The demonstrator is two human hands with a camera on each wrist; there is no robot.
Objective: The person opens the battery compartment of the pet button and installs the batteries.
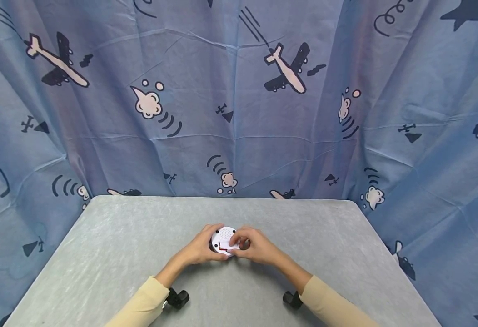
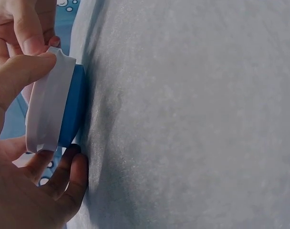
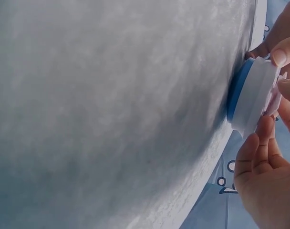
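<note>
A round white device [image 1: 222, 233] with a blue front faces back side up, showing small speaker holes, dark round feet and an open battery compartment with a bit of red in it. My left hand [image 1: 201, 246] grips its rim from the left, thumb on the near edge and fingers on the far side. On the right, my right hand [image 1: 258, 246] pinches a small white battery cover [image 3: 274, 99] between thumb and fingers, right at the compartment. From the side, the blue face [image 2: 74, 105] points down, close over the table.
The device is above the middle of a grey cloth-covered table [image 1: 141, 227]. Behind and around the table hangs a blue curtain [image 1: 198, 100] printed with airplanes. Black wrist cameras [image 1: 177, 299] sit by both cream sleeves [image 1: 142, 302].
</note>
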